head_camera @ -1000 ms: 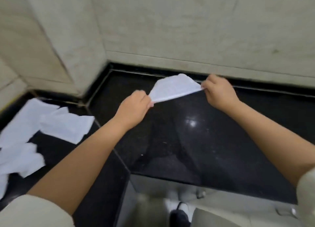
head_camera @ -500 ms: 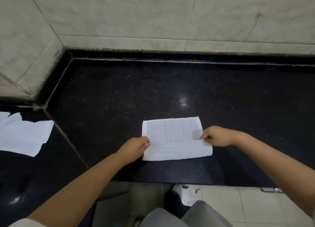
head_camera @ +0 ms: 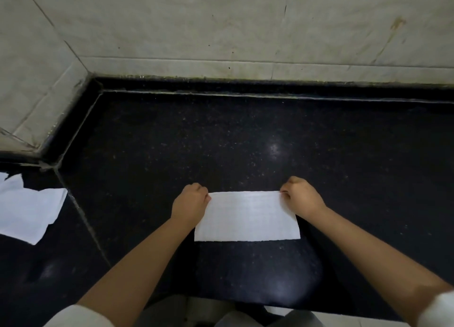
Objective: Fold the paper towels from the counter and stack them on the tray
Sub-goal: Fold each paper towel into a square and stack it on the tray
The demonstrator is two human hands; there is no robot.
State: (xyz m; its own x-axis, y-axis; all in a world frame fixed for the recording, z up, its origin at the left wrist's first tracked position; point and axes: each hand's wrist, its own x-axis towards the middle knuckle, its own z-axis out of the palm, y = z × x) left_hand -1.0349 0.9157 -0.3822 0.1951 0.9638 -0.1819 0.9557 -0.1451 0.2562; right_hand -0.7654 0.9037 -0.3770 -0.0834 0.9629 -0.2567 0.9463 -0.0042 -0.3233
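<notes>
A white paper towel (head_camera: pixel 248 216) lies folded into a flat rectangle on the black granite counter (head_camera: pixel 221 142), near its front edge. My left hand (head_camera: pixel 190 202) pinches the towel's far left corner with curled fingers. My right hand (head_camera: pixel 301 197) pinches the far right corner the same way. More loose, unfolded paper towels (head_camera: pixel 27 211) lie on the counter at the far left, partly cut off by the frame. No tray is in view.
Beige tiled walls (head_camera: pixel 245 32) close the counter at the back and at the left corner. A seam (head_camera: pixel 83 218) runs across the counter between the two towel areas. Below the front edge I see a pale floor and my grey trousers.
The towel was held in the air, then laid on the counter near the front edge. Its near half has been folded up to the far edge; both hands moved to the far corners.
</notes>
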